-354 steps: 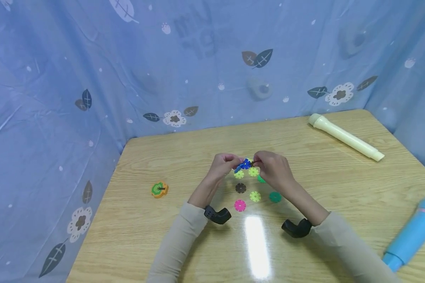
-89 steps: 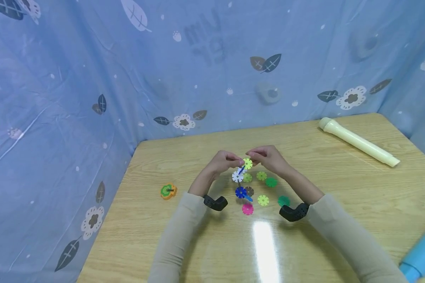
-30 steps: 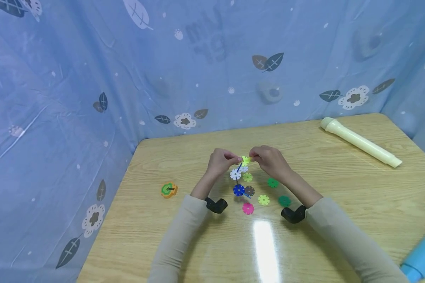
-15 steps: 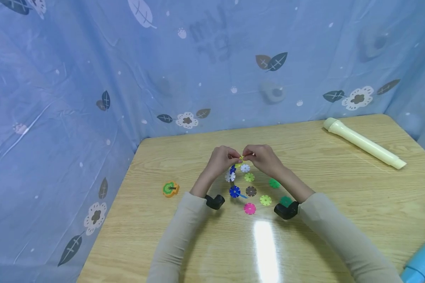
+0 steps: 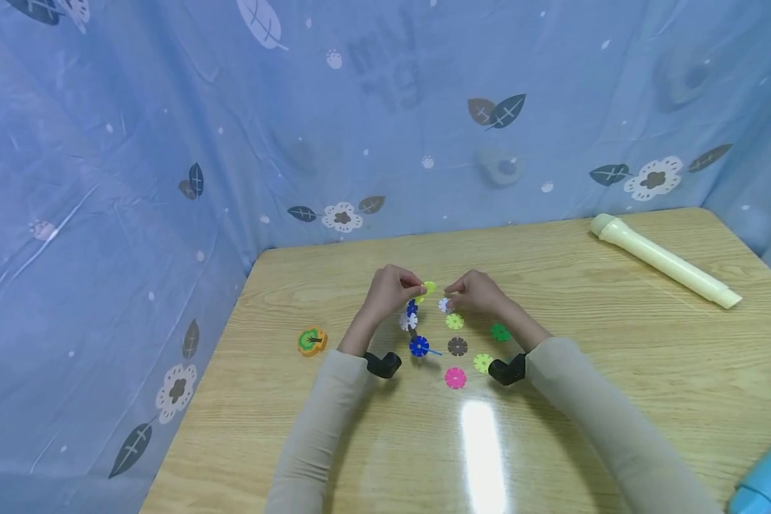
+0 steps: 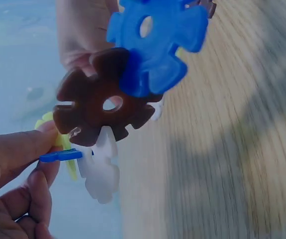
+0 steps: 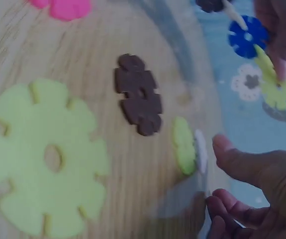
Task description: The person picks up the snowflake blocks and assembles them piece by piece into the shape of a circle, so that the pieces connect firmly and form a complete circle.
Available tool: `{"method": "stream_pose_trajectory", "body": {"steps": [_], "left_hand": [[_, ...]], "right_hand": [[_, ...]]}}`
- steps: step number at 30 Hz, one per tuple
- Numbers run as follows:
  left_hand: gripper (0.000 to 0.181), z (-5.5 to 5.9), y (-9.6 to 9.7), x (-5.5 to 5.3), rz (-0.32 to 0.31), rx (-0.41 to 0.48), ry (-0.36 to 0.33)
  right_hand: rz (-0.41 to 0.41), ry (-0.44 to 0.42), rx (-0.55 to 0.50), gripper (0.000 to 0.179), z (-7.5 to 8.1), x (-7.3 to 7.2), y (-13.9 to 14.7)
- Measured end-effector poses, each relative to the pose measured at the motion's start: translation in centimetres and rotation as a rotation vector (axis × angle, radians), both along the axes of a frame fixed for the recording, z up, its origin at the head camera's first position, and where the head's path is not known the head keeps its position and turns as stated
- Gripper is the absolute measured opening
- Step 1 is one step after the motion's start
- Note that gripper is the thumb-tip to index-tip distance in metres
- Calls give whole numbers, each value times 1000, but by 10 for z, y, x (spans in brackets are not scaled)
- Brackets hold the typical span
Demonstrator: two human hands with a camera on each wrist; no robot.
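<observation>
My left hand (image 5: 388, 293) pinches a yellow notched disc (image 5: 429, 288) at the top of a linked chain of plastic snowflake discs. Below it hang a blue disc (image 5: 412, 308), a white disc (image 6: 100, 174), a brown disc (image 6: 105, 102) and another blue disc (image 6: 157, 47). A slim light-blue piece (image 5: 433, 351) sticks out at the chain's lower end. Just right of the chain, my right hand (image 5: 478, 294) holds its thumb and fingers apart beside a loose white disc (image 7: 201, 152). Whether they touch it I cannot tell.
Loose discs lie on the wooden table: brown (image 5: 457, 347), pink (image 5: 455, 378), yellow (image 5: 455, 321), pale yellow (image 7: 48, 159) and green (image 5: 500, 332). An orange-edged tree piece (image 5: 311, 341) lies left. A cream tube (image 5: 668, 260) and a blue object (image 5: 767, 475) are at right.
Over the longer span, the chain gained yellow pieces. Half a second ago both hands met at the yellow pieces; since then my right hand has let go and lowered toward the white disc, while the chain moved left.
</observation>
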State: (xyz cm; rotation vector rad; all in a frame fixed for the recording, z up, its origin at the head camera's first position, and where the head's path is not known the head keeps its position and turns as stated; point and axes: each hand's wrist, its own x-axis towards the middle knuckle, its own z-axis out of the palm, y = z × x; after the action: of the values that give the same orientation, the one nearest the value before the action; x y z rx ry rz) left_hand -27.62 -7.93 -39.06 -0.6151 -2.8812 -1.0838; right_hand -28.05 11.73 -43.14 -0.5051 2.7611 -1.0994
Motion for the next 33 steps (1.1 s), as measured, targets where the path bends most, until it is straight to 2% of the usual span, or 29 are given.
{"method": "stream_pose_trajectory", "body": {"steps": [4,6,12,15,18,21,23,26,33], "left_hand": [[13,-1,3,-1,-14,11,8],[12,0,4,0,-15,15,16],[11,1,6,1,2,30,8],[11,-1,7,1,0,35,-3],[11,-2,8,3,-7,37,-5],[11,-4,10,4,-7,32,4],[11,-3,11,4,-8,27,20],[11,-2,12,3,-14,19,48],[12,-1,16,4,-41,31,61]], "right_hand": [[6,91,120,28,-1,2,-9],[-20,120,138,26,1,4,-12],[-129,116,89,18,1,4,-9],[-193,114,26,14,0,3,-2],[-248,13,-144,11,5,1,7],[-281,-176,-348,20,16,2,12],[-290,-269,-417,24,26,2,14],[-276,-309,-428,24,35,3,14],[-251,-315,-411,20,41,4,10]]}}
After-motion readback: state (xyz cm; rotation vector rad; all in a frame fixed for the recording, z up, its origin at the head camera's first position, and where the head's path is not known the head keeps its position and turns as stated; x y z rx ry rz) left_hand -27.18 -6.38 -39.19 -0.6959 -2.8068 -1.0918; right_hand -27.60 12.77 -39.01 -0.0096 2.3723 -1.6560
